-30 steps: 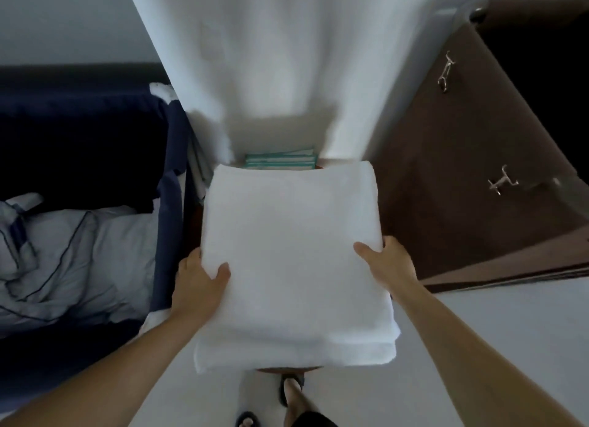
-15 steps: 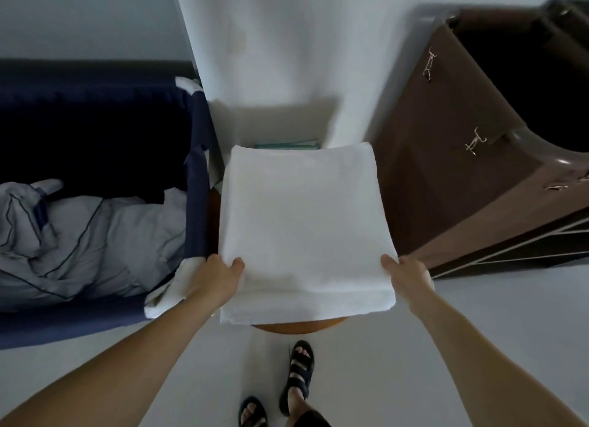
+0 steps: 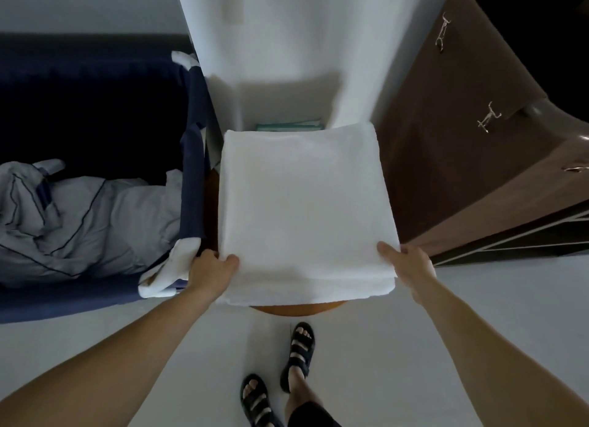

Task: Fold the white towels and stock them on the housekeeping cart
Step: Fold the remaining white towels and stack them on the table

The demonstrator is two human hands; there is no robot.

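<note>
The brown housekeeping cart [image 3: 452, 158] stands at right. The folded white towel [image 3: 306, 209] lies on a round wooden worktop [image 3: 299, 309], the left hand [image 3: 210, 272] and right hand [image 3: 408, 264] closed on its near corners. Folding looks done; lifting it level toward the cart comes next.

both hands [image 3: 307, 268] gripping folded white towel [image 3: 306, 203]

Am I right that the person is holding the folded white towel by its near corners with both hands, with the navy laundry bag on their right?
Not quite: in the head view the navy laundry bag is on their left. The left hand and right hand do hold the folded white towel by its near corners.
</note>
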